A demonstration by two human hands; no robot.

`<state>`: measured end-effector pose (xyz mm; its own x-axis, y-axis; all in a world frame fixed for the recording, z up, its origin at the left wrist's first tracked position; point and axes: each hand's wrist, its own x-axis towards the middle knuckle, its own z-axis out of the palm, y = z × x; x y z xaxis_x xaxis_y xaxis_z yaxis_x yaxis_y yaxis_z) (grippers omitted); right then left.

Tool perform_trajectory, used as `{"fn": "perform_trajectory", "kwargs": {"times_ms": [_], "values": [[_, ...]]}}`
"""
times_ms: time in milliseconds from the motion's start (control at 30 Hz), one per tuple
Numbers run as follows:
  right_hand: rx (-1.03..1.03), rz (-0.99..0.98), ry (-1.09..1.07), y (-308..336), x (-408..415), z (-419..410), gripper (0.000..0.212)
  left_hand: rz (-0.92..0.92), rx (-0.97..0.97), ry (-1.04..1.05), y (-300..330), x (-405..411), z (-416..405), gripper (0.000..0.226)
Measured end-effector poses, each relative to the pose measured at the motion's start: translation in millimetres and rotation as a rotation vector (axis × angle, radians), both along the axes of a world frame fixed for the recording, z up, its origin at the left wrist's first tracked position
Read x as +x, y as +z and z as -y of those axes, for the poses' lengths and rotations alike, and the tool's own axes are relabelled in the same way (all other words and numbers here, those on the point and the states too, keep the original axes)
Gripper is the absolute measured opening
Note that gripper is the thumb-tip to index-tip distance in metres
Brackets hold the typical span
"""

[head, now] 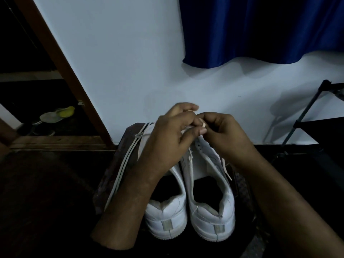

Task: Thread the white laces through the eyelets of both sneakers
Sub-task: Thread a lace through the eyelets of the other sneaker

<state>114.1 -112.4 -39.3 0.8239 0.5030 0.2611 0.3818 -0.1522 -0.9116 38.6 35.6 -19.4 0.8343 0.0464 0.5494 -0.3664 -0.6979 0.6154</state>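
Sneakers, two white ones, sit side by side on a small dark stool [119, 164] against the pale wall [130, 62], heels toward me, toes toward the wall. Left sneaker [167, 216] and right sneaker [212, 211] both show scuffed, creased leather, grey heel tabs and dark open collars. I see a row of eyelets on the right sneaker near the tongue, and a white lace [226, 168] trailing down its right side. A second loose lace [122, 164] lies doubled in long strands along the left edge of the stool, beside the left sneaker, with a small loop near its far end. My left hand [167, 138] is over the front of the shoes, fingers curled, thumb and forefinger pinching what looks like a lace end. My right hand [221, 131] meets it fingertip to fingertip, also pinching the pale lace tip above the right sneaker's upper eyelets. Which eyelet the tip is at I cannot tell, fingers cover it. Blue curtain [260, 28] hangs upper right, wooden door frame [61, 71] on the left, black rack [307, 118] at far right. Light is dim.
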Motion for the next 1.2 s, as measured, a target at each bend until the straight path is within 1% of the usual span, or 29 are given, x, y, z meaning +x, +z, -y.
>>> {"fn": "perform_trajectory", "kwargs": {"times_ms": [67, 200, 267, 333, 433, 500, 533, 600, 633, 667, 733, 767, 833, 933, 1000, 1100, 1167, 1200], "values": [[-0.012, -0.009, 0.061, 1, -3, 1, 0.019, 0.009, 0.022, 0.004, -1, 1, -3, 0.009], [0.002, -0.089, 0.148, 2, -5, 3, 0.021, -0.033, 0.071, 0.13, -1, 0, -16, 0.006], [0.052, -0.093, 0.127, 4, -5, 4, 0.018, -0.101, 0.007, 0.099, 3, -4, -16, 0.006], [0.127, -0.144, 0.074, 7, -4, 5, 0.014, -0.117, -0.01, 0.084, 7, -8, -10, 0.005], [0.108, -0.08, -0.013, 5, -2, 4, 0.01, -0.149, -0.038, 0.133, 11, -13, -4, 0.006], [0.057, -0.047, -0.019, 1, -1, 3, 0.008, -0.188, 0.017, 0.173, 12, -14, -3, 0.008], [0.055, -0.053, -0.01, 1, -2, 2, 0.007, -0.205, 0.099, 0.194, 12, -14, -3, 0.01], [0.07, -0.056, 0.002, 2, -1, 3, 0.006, -0.196, 0.271, 0.266, 9, -10, -4, 0.015], [0.065, -0.035, -0.004, 4, 0, 5, 0.007, -0.164, 0.316, 0.324, 7, -7, -7, 0.016], [0.049, -0.011, -0.024, 5, 1, 8, 0.008, -0.118, 0.326, 0.395, 3, -3, -10, 0.018], [0.039, 0.014, -0.084, 6, 5, 14, 0.011, -0.043, 0.263, 0.546, -1, 0, -17, 0.018], [0.055, 0.005, -0.115, 5, 8, 17, 0.013, -0.042, 0.23, 0.597, -3, 1, -19, 0.018], [0.108, -0.033, -0.133, 6, 9, 19, 0.014, -0.104, 0.21, 0.64, -7, 2, -21, 0.018], [0.181, -0.133, -0.039, 11, 3, 17, 0.019, -0.153, 0.209, 0.687, -12, 4, -22, 0.015], [0.27, -0.237, 0.085, 15, -2, 16, 0.027, -0.161, 0.225, 0.701, -14, 5, -24, 0.015], [0.437, -0.367, 0.237, 22, -6, 16, 0.029, -0.167, 0.258, 0.688, -14, 5, -23, 0.017], [0.557, -0.4, 0.339, 25, -7, 18, 0.027, -0.152, 0.272, 0.682, -15, 6, -24, 0.016], [0.577, -0.378, 0.378, 25, -7, 19, 0.031, -0.143, 0.27, 0.676, -17, 8, -26, 0.015]]}}
